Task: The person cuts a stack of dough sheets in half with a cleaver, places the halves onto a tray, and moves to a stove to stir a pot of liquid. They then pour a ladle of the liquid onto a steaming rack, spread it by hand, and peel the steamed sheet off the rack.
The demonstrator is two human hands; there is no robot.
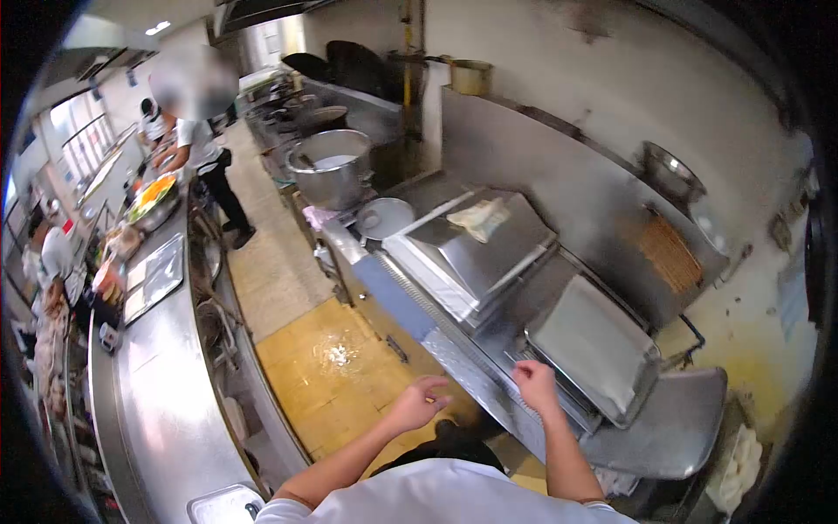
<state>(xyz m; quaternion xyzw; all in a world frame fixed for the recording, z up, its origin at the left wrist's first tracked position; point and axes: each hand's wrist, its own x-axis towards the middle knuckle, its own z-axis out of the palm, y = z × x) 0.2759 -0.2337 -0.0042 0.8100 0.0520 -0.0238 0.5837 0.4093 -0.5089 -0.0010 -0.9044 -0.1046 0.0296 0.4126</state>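
My left hand [421, 403] hovers over the yellow floor beside the counter's front edge. Its fingers are loosely bent and a little apart, with nothing seen in them. My right hand [534, 382] is by the near left corner of a rectangular metal tray [594, 341]. Those fingers are curled closed; whether they grip the tray's rim or something small is hidden. Left of the tray stands a steamer box with a sloped metal lid [480, 249], and a crumpled cloth [480, 218] lies on top.
A large pot [330, 170] and a round lid [385, 218] stand farther along the counter. Across the aisle runs a steel worktable [166, 384] with a food bowl [154, 205]. A person [205, 153] stands in the aisle. The yellow floor [323, 367] looks wet.
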